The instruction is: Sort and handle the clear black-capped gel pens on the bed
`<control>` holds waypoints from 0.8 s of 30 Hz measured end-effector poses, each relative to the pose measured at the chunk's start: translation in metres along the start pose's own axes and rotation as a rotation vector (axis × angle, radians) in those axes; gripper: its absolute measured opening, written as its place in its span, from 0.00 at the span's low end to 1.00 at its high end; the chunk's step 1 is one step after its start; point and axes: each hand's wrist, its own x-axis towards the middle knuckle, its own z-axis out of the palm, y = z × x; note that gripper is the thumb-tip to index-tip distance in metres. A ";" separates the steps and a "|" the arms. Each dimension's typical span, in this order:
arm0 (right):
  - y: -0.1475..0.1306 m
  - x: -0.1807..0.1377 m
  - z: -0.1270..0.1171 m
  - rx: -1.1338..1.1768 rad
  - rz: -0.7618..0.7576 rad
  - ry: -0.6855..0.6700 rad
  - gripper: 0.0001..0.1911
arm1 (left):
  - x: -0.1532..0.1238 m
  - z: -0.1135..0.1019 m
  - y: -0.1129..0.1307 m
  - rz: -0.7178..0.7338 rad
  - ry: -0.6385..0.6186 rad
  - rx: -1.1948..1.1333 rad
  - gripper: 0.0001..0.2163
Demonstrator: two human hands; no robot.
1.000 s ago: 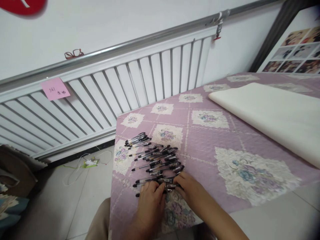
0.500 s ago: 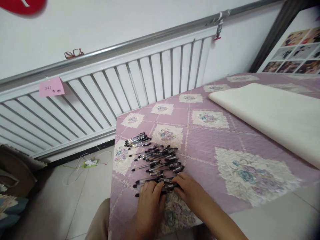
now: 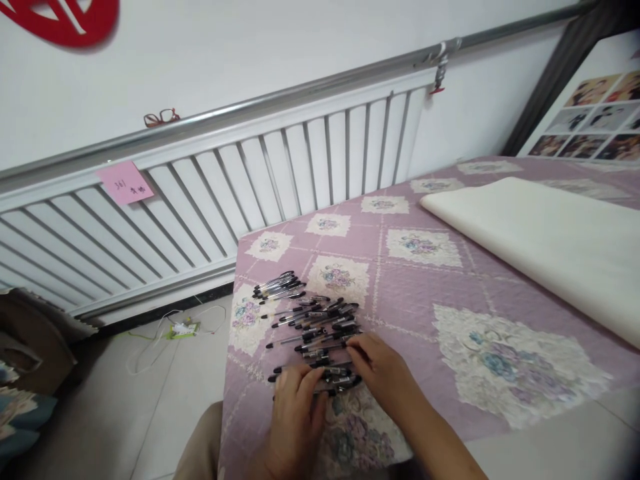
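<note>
Pens (image 3: 313, 333) lie on the tablecloth (image 3: 420, 293) before the radiator (image 3: 293, 167)

The pens (image 3: 345, 325) pair clear barrels with black ends and black clips; the tablecloth (image 3: 420, 287) is mauve, patterned with cream, ragged-edged patches of blue and purple flowers, and crossed by pale dotted lines in a lattice; the folded sheet (image 3: 540, 240) is plain cream; the radiator (image 3: 301, 167) is white, striped by grey slits, under a grey pipe (image 3: 300, 89) and a red valve handle (image 3: 437, 91); the sticky note (image 3: 125, 183) is pink with dark handwriting; the eyeglasses (image 3: 161, 118) are reddish brown; the wall cut-out (image 3: 95, 30) is bright red; the trouser leg (image 3: 203, 440) is beige-brown.
</note>
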 end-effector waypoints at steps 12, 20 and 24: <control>-0.011 0.025 0.016 0.137 -0.030 0.152 0.07 | 0.143 -0.019 -0.101 -0.063 -0.133 0.370 0.12; -0.015 0.027 0.022 0.149 -0.052 0.118 0.07 | 0.169 0.000 -0.115 -0.119 -0.268 0.407 0.07; -0.017 0.026 0.021 0.167 -0.034 0.104 0.07 | 0.172 -0.006 -0.110 -0.169 -0.234 0.338 0.07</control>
